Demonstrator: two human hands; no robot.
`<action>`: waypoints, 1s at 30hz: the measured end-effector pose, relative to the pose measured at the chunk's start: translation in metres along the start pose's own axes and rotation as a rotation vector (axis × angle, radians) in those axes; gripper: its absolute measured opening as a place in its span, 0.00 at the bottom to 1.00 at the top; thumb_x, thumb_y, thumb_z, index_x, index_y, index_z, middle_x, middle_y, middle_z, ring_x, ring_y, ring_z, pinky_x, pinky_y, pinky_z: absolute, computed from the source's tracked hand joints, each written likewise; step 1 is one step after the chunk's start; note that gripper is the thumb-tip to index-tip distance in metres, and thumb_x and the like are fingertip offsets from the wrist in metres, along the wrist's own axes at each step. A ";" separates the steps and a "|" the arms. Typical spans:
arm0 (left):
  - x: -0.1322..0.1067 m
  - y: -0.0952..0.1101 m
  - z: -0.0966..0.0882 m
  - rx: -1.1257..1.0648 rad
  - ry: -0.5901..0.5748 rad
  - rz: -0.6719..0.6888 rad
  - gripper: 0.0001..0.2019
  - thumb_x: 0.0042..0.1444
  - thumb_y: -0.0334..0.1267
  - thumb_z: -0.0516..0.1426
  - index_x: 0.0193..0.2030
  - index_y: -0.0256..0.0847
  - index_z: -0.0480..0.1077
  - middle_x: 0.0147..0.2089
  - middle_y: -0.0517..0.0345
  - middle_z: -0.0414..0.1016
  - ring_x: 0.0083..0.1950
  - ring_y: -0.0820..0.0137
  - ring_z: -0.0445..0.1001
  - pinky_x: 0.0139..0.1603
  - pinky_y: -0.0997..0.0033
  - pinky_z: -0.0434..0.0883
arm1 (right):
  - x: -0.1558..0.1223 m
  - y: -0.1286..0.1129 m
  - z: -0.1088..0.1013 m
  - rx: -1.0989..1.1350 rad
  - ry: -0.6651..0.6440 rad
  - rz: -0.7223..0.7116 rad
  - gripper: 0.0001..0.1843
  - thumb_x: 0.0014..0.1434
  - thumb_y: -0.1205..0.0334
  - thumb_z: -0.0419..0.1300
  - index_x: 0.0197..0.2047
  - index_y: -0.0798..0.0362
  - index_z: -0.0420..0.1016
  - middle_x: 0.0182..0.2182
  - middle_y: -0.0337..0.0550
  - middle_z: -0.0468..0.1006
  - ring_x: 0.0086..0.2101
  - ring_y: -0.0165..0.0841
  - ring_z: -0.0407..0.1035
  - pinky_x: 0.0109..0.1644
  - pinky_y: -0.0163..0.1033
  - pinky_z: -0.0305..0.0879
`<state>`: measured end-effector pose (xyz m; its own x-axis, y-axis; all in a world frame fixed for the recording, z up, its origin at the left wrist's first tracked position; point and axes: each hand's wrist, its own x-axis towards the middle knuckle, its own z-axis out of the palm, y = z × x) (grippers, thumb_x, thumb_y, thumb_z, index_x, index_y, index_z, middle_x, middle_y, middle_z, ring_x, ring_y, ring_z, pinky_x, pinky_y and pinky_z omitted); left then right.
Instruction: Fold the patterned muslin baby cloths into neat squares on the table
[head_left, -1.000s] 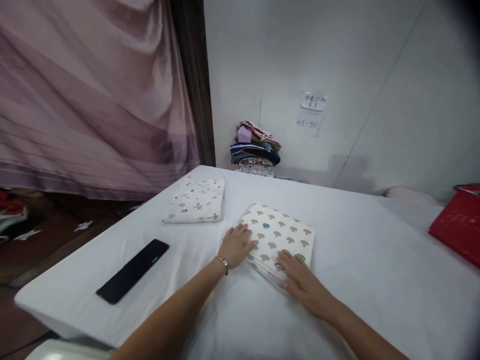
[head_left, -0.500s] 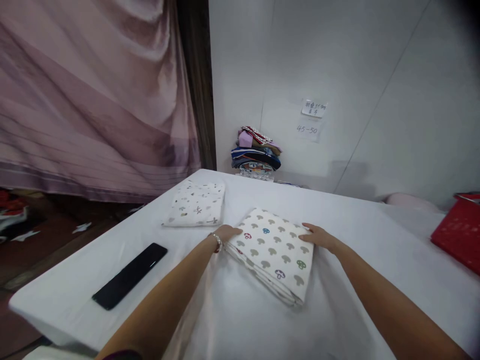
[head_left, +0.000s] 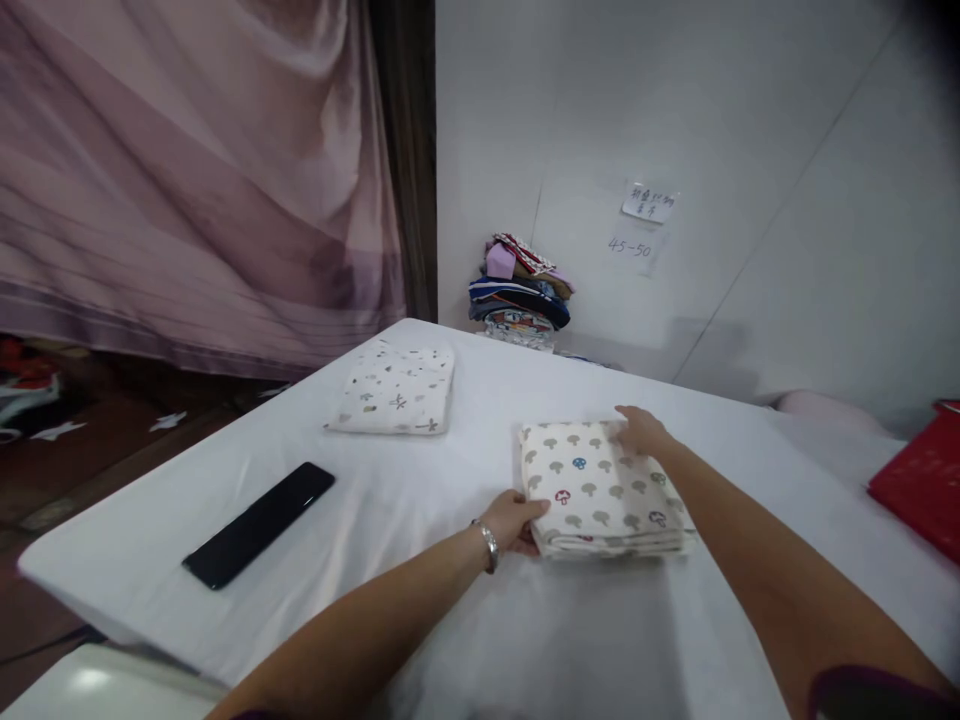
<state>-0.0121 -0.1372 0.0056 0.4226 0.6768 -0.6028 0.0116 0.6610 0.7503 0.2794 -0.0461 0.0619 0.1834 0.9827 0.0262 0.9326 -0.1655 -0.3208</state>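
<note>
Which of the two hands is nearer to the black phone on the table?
Left. The left hand grips the mushroom cloth at its near left corner, on the side facing the phone. The right hand rests on the cloth's far edge, farther from it.

**Two handwritten slips on the wall**

On the white wall (head_left: pixel 750 150), the lower paper slip (head_left: pixel 631 247) reads "45-50" in pen. The small note (head_left: pixel 649 203) just above it has handwritten characters too small to make out.

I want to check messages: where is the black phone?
Head view: the black phone lies flat near the left edge of the table, left of the left hand.
</note>
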 end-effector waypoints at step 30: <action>0.086 0.079 -0.030 1.093 0.402 0.661 0.20 0.54 0.36 0.49 0.55 0.47 0.64 0.52 0.55 0.70 0.53 0.65 0.67 0.52 0.67 0.64 | -0.143 -0.073 0.071 -0.142 -0.141 -0.202 0.38 0.59 0.37 0.39 0.65 0.51 0.50 0.65 0.47 0.44 0.63 0.44 0.35 0.62 0.57 0.36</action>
<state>-0.0019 -0.0167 0.0051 0.3377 0.9394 0.0589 0.7039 -0.2936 0.6467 0.1630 -0.1688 0.0142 -0.0463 0.9972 -0.0592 0.9819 0.0345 -0.1863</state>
